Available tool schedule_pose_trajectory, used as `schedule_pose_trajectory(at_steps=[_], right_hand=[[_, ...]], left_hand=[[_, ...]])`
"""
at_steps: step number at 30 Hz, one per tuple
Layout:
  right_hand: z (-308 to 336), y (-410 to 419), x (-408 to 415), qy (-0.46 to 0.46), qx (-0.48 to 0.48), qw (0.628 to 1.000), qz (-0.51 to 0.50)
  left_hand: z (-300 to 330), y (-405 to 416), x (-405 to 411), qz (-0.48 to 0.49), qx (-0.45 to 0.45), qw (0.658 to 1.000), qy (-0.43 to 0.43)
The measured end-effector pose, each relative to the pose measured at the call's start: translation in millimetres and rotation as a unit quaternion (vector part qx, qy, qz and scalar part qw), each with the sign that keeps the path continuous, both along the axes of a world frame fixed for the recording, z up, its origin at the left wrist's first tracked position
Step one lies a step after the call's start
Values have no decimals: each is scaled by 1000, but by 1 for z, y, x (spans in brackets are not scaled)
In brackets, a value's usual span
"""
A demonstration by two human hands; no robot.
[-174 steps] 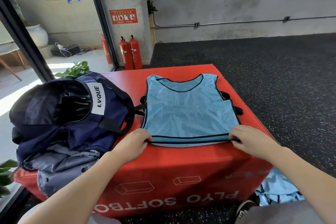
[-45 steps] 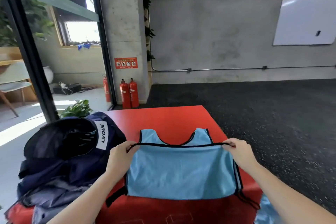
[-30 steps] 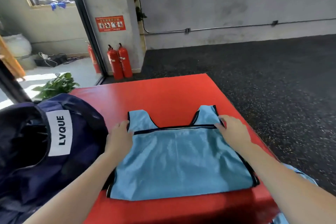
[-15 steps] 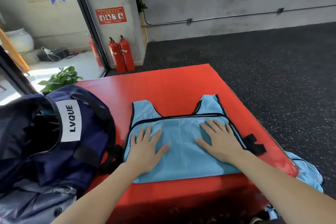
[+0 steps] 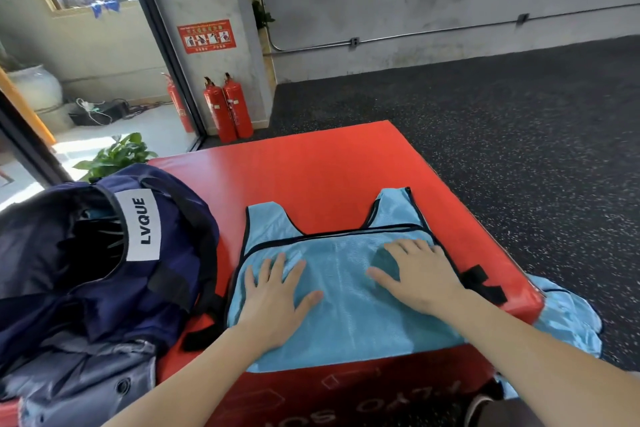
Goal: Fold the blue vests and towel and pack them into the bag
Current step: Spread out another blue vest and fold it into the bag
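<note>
- A light blue vest [image 5: 346, 291] lies folded in half on the red box [image 5: 311, 170], its bottom edge brought up to just below the shoulder straps
- The left hand [image 5: 277, 295] lies flat on the left half of the vest, fingers straight and spread, gripping nothing
- The right hand [image 5: 419, 274] presses flat on the right half, fingers also straight
- A dark blue bag [image 5: 104, 253] sits open just left of the vest, on the box
- More light blue cloth [image 5: 568, 319], perhaps another vest, hangs below the box's right edge
</note>
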State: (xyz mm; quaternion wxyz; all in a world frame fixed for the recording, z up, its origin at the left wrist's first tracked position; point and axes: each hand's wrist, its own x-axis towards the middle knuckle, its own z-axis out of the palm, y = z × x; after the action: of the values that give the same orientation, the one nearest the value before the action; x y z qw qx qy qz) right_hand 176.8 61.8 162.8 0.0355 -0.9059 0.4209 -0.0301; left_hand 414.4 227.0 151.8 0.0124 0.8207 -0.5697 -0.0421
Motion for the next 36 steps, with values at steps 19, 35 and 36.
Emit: schedule_pose_trajectory(at_steps=[19, 35, 36], right_hand=[[3, -164, 31, -210, 108, 965, -115], [5, -187, 25, -389, 125, 898, -162], [7, -186, 24, -408, 136, 888, -161]], left_hand=[[26, -254, -37, -47, -149, 969, 194], [7, -284, -27, 54, -220, 922, 312], [7, -283, -26, 73, -230, 909, 341]])
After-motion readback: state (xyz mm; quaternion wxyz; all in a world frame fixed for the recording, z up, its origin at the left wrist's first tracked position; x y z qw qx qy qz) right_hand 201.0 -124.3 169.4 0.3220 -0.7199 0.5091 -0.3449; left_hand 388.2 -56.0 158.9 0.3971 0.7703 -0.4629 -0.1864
